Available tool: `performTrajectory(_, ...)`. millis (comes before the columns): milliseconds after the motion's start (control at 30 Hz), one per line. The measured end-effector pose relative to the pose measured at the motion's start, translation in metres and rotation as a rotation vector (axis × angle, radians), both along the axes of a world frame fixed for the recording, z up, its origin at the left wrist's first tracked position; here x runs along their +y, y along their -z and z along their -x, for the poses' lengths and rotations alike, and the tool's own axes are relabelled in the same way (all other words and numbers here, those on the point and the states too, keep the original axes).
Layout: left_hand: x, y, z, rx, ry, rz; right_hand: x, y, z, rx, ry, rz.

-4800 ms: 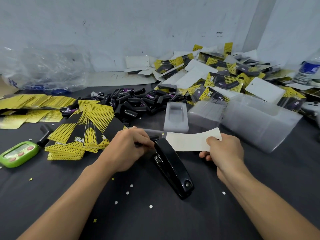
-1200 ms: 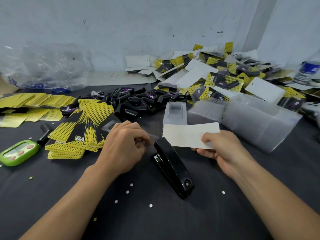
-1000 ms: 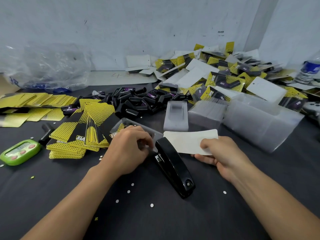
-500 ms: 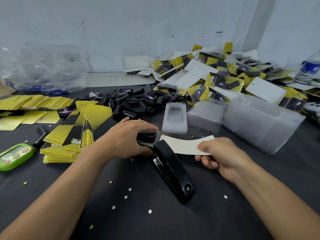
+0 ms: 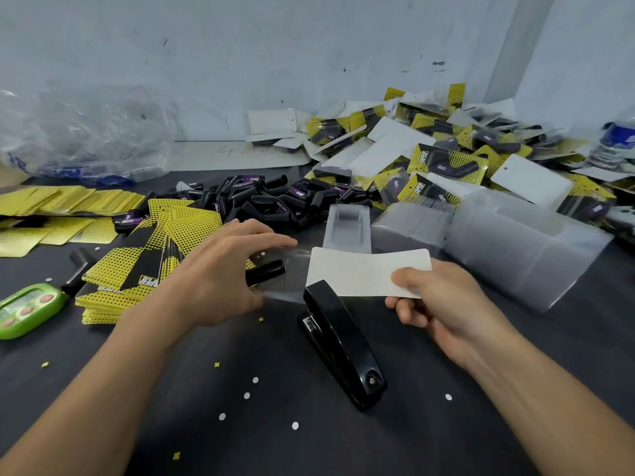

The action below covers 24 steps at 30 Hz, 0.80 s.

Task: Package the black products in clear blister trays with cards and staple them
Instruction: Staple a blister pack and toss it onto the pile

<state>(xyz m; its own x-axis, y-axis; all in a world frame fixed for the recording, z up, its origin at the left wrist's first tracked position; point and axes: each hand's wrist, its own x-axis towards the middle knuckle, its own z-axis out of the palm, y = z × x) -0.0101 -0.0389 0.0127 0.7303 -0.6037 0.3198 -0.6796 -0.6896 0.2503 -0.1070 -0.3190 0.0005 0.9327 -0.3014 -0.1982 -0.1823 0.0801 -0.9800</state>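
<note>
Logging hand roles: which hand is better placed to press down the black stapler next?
Probably the left hand: it is open with straight fingers, close beside the black stapler. The right hand is busy pinching the white card.

person | left hand [image 5: 220, 276]: bare, knuckles and tendons showing across its back | left forearm [image 5: 103, 389]: bare along its whole visible length, slim | right hand [image 5: 443, 304]: bare, creased at the knuckles | right forearm [image 5: 549, 389]: bare, slim, cut off at the view's lower right corner
</note>
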Motion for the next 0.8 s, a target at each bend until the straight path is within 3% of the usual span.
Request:
performTrajectory(200,-0.006,0.0,0.001,-0.037,-0.099,0.128,0.006,-0.005,0.001,-0.157,0.038,0.092)
performTrajectory(533,-0.008,-0.009,0.011,-0.097,-0.126,0.293,0.006,-0.018,-0.006,-0.26,0.092,0.198)
performTrajectory(800,-0.003,-0.008,0.007,-0.099,-0.136,0.308,0.008,-0.022,-0.011,-0.339,0.087,0.285)
